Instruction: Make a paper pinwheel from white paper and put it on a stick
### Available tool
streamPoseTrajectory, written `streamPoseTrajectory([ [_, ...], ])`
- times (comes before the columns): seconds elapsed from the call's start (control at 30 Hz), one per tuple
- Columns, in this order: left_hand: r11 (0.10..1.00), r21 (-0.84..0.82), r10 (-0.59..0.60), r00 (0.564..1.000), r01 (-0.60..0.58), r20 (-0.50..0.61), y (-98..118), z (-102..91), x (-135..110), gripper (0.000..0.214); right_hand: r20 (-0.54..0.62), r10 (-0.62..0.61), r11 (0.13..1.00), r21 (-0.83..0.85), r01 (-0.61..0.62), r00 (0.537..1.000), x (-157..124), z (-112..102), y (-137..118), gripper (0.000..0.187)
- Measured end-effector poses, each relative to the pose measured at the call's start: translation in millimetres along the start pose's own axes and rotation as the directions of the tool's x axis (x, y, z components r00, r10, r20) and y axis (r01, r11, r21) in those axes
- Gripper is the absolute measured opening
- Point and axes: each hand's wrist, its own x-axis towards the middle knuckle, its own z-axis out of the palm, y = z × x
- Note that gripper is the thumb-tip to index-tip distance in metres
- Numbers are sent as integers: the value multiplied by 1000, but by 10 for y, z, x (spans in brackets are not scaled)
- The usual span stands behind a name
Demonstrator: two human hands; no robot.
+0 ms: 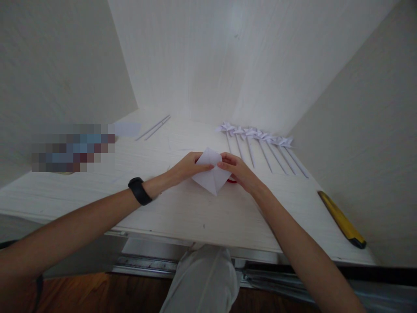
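Observation:
A square of white paper [213,178] with crease lines is held up over the white tabletop, one corner toward me. My left hand [192,166] grips its left side, thumb lying on top and fingers underneath. On the right side my right hand [236,168] pinches the same sheet, thumb near its middle. The two thumb tips almost meet. Something red and curved [232,180] shows partly from beneath the paper and my right hand; most of it is hidden.
Behind my right hand lies a row of several white paper pinwheels [250,132] on thin sticks. Two loose paper sticks [158,127] lie at the back left, near a pale sheet [125,129] and a blurred-out item [74,150]. A yellow-handled cutter-like tool [340,218] rests at right. Walls enclose three sides.

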Motion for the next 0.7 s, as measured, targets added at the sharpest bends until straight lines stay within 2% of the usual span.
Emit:
streamPoseTrajectory([
  [0.4, 992, -119, -25, 997, 33, 68, 25, -5, 4, 32, -43, -43, 997, -63, 40, 998, 27, -30, 17, 25],
  [0.7, 997, -75, -4, 999, 7, 42, -35, -24, 25, 33, 11, -42, 996, -74, 43, 999, 32, -47, -6, 25],
])
